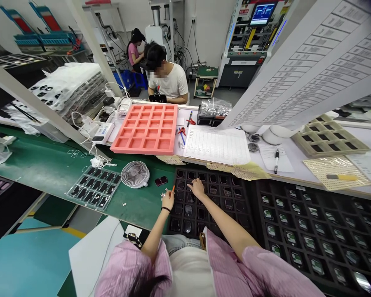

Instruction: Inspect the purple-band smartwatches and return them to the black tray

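My left hand [167,200] is closed around a thin orange stick-like tool [173,188], at the left edge of a black compartment tray [172,214]. Small white scraps [163,194] lie beside its fingers. Over the tray's upper rows, my right hand [197,188] reaches down with bent fingers at a compartment; what they grip, if anything, is hidden. Dark, glossy rounded-square pieces [188,210] sit in many of the compartments. Two more dark pieces [161,181] lie on the green mat just left of the tray.
A small white fan [135,174] and a clear tray of dark parts [95,186] stand to the left. Behind are a pink compartment tray [144,128] and a printed form [217,144]. Another black tray [320,231] lies right. A co-worker [170,80] sits opposite.
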Available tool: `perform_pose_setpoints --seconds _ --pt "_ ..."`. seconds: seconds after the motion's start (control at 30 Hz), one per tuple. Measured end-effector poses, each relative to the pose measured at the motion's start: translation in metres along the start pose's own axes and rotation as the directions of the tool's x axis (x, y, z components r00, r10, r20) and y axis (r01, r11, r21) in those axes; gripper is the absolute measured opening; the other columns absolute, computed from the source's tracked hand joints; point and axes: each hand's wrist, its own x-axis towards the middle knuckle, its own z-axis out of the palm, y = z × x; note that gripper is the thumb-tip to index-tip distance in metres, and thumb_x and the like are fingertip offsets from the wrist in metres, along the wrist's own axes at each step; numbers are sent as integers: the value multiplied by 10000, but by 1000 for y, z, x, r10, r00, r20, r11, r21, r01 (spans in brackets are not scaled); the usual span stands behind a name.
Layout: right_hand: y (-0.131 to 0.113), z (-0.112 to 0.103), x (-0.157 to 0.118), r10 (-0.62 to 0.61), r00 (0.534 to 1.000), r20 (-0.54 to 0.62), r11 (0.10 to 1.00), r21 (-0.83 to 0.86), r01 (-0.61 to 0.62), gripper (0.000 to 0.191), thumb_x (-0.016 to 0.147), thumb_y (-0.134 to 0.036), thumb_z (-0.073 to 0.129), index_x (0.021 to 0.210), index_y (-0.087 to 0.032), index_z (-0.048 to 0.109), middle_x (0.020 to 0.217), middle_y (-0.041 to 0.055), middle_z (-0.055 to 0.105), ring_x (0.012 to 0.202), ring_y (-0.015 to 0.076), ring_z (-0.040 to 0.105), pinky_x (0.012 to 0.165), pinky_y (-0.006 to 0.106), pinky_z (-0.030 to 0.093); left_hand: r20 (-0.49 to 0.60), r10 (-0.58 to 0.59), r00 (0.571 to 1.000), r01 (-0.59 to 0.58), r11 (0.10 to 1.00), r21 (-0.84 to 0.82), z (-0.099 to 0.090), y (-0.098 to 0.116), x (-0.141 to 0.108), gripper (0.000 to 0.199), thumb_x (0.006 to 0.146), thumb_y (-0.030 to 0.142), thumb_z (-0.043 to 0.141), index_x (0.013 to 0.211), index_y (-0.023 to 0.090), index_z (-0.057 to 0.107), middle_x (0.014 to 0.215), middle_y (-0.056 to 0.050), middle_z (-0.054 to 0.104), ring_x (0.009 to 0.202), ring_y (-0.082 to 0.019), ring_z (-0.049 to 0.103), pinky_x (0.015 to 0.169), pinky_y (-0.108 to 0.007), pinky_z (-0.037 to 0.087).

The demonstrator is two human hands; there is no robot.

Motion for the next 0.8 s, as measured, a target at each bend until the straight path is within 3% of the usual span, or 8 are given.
perform_pose_setpoints --seconds 0.07,0.2,0.43,0.6,0.8 --pt "-4 0 -1 3 1000 22 995 99 -5 222 909 -335 597 1035 -154 619 1087 63 627 965 197 607 860 413 498 34 44 998 -42 997 -65 0 8 -4 175 876 240 483 730 195 568 558 29 534 617 -154 575 681 -245 409" --pt "-11 -8 -12 -17 997 72 925 380 -12 262 830 -403 665 932 -164 625 743 -8 614 675 149 595 666 317 505 110 135 985 -111 974 -197 0 23 -14 227 874 357 493 777 180 598 518 57 476 539 -111 503 605 -215 398" --pt "-38 -39 -41 -77 988 136 567 821 -69 414 671 -586 703 864 -232 604 639 -37 563 485 121 515 444 262 417 266 225 937 -126 931 -341 4 55 -34 563 807 664 424 770 140 628 446 82 372 376 -61 325 423 -202 259" --pt "-61 -54 -58 -101 978 181 364 922 -133 349 681 -495 761 823 -237 573 518 -72 509 406 96 451 369 220 347 338 265 903 -132 920 -368 6 76 -45 604 783 690 436 760 125 647 430 76 380 352 -50 298 397 -206 213" --pt "-74 -58 -67 -109 966 236 242 948 -205 304 703 -420 774 779 -230 549 441 -97 472 341 75 385 331 194 303 362 271 892 -132 922 -364 0 83 -51 596 765 701 460 685 133 624 408 75 373 351 -48 287 391 -204 190"
